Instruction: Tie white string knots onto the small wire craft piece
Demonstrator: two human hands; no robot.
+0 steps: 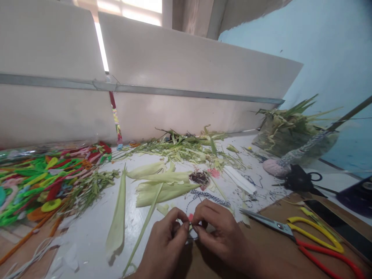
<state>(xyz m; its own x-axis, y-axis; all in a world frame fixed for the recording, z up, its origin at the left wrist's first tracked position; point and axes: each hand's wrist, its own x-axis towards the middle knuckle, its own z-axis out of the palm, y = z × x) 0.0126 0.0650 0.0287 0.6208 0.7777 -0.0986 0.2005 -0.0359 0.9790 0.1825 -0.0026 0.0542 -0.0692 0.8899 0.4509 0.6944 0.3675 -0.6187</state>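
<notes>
At the front edge of the white board, my left hand [170, 240] and my right hand [217, 228] meet fingertip to fingertip, both closed in a pinch. What lies between the fingers is tiny and mostly hidden. A small pinkish-red bit [190, 217] shows just behind the fingertips. Beyond my right hand lies a black-and-white twisted cord [213, 197], with a thin loop of it curving down toward my fingers. Pale green corn husks [165, 193] and a dark clump of dry fibres [200, 178] lie past the cord. A long single husk [117, 217] rests left of my left hand.
Scissors [279, 226] with yellow and red handles lie at right, beside a dark phone-like slab [340, 224]. A black glue gun [299, 178] sits behind them. Colourful pipe cleaners [49, 178] heap at left. Shredded leaves [186, 145] line the back panel; a bag of husks [285, 135] stands back right.
</notes>
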